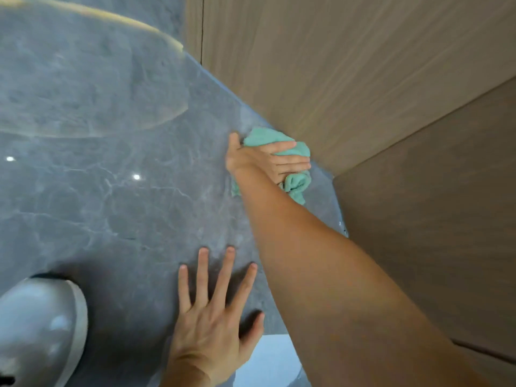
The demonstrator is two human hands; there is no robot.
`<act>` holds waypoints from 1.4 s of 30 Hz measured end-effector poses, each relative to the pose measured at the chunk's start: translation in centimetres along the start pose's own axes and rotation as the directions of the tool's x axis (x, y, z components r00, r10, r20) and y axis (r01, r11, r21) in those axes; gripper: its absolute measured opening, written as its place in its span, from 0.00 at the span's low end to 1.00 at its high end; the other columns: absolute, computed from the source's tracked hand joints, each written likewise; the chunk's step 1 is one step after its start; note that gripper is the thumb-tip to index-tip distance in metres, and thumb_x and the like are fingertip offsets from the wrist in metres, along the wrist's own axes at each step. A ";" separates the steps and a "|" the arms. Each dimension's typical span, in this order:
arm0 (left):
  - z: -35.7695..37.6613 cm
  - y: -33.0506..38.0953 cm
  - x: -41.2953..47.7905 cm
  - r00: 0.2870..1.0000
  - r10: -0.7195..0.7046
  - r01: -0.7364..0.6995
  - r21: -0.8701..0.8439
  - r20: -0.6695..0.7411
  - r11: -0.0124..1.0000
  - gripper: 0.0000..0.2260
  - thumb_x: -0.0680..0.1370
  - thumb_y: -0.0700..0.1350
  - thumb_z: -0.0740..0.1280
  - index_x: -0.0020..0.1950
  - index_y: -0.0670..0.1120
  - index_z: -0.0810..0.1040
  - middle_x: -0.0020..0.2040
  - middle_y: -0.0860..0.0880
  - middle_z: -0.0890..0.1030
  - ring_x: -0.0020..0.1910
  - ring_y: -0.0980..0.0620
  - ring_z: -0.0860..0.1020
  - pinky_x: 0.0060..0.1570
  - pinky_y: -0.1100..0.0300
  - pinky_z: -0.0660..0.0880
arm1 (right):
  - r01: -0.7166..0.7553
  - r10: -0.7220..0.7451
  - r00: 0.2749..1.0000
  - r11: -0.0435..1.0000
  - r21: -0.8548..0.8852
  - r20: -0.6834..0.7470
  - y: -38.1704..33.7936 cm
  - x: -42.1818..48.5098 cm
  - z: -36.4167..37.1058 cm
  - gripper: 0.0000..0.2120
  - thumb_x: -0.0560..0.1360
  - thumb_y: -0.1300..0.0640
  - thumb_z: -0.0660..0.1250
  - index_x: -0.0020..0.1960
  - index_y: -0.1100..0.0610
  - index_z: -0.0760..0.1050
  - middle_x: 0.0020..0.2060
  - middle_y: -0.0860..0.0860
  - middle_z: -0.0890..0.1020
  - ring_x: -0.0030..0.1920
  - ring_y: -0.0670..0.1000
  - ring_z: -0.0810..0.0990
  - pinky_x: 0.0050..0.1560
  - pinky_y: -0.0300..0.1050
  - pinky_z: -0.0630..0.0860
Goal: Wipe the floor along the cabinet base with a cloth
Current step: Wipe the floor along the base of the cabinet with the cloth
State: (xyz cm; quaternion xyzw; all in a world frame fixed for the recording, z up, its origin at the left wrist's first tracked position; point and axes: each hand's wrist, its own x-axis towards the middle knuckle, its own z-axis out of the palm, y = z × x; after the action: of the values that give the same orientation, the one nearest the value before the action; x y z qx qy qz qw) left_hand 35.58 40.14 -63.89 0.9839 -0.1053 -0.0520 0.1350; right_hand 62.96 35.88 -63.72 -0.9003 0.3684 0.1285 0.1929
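Nearest, bottom left: a glossy grey rounded object (39, 328) sits on the floor (111, 196); can't tell if it's a container or holds anything, only its domed top shows.

Left hand (215, 325) is just beside it to the right, flat on the floor, palm down, fingers spread, gripping nothing. A pale blue-white patch (268, 361) shows below the thumb, between the left hand and the right forearm; can't tell what it is.

Right forearm runs diagonally from the lower right up to the middle of the view. Right hand (265, 160) is pressed down on the cloth (293, 163), fingers curled over it and bunching it against the floor.

Cloth: teal-green, soft terry-like texture, crumpled. One wad sticks out above the fingers, a rolled fold hangs out below them toward the camera, and a small edge shows under the wrist. It lies on the floor near the cabinet base (321, 160), in the corner where two wood-grain cabinet panels (349, 65) meet.

Floor is dark grey marble-look tile with pale veins, polished; two small bright light reflections at left and a large curved reflection farther back.
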 end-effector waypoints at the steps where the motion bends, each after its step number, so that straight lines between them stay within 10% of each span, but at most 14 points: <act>1: -0.2 0.0 0.1 0.999 0.010 -0.010 -0.003 -0.034 1.000 0.33 0.64 0.61 0.62 0.67 0.52 0.81 0.71 0.40 0.78 0.70 0.26 0.71 0.66 0.30 0.62 | 0.095 -0.095 0.995 0.995 -0.026 0.009 -1.3 -0.6 0.9 0.56 0.69 0.27 0.52 0.76 0.66 0.31 0.72 0.75 0.33 0.71 0.73 0.27 0.69 0.66 0.25; 7: -0.9 -0.3 0.9 0.990 0.019 -0.011 0.056 -0.142 0.998 0.23 0.70 0.52 0.56 0.63 0.47 0.70 0.56 0.39 0.86 0.54 0.28 0.82 0.57 0.37 0.64 | 0.782 -0.769 0.617 0.573 -0.245 0.171 -8.1 -1.9 3.3 0.48 0.72 0.27 0.52 0.80 0.54 0.41 0.79 0.59 0.42 0.78 0.60 0.37 0.76 0.58 0.34; 15: 0.1 0.3 -0.5 0.999 -0.019 0.020 -0.021 0.027 1.000 0.37 0.65 0.65 0.68 0.73 0.56 0.75 0.78 0.43 0.70 0.77 0.29 0.65 0.73 0.28 0.58 | 0.904 -0.885 0.383 0.298 -0.307 0.267 2.5 3.7 -2.9 0.39 0.77 0.32 0.52 0.80 0.49 0.46 0.80 0.51 0.48 0.80 0.51 0.43 0.78 0.50 0.40; 25: 1.3 -0.2 -0.7 0.999 -0.033 0.031 0.075 0.027 0.997 0.35 0.72 0.67 0.60 0.77 0.56 0.67 0.82 0.44 0.64 0.80 0.29 0.56 0.76 0.29 0.51 | 0.671 -0.661 0.730 0.647 -0.363 0.171 23.9 -2.2 -6.1 0.40 0.73 0.29 0.46 0.79 0.45 0.40 0.80 0.53 0.42 0.79 0.53 0.37 0.77 0.56 0.38; 36: 1.2 1.6 -1.4 0.993 -0.106 0.100 0.101 0.058 0.990 0.38 0.74 0.68 0.52 0.81 0.51 0.61 0.84 0.40 0.56 0.80 0.26 0.51 0.75 0.28 0.46 | 0.822 -0.768 0.524 0.343 -0.455 0.368 48.2 -11.0 -10.2 0.42 0.70 0.32 0.52 0.79 0.45 0.42 0.80 0.57 0.47 0.79 0.57 0.47 0.77 0.57 0.46; 42: 3.5 9.9 -6.3 0.958 -0.240 0.238 0.034 0.157 0.971 0.51 0.68 0.72 0.56 0.82 0.40 0.53 0.81 0.29 0.49 0.80 0.26 0.46 0.74 0.25 0.42 | 0.347 -0.316 0.938 0.818 -0.458 0.145 57.0 -3.4 -16.7 0.39 0.71 0.29 0.50 0.77 0.38 0.41 0.80 0.51 0.44 0.80 0.55 0.45 0.76 0.62 0.50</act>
State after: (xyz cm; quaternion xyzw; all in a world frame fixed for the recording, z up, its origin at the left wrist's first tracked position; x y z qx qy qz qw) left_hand 27.09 31.35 -64.07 0.9830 0.0035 -0.1461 0.1116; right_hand 21.41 -6.72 -61.94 -0.9655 0.1568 0.2076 -0.0038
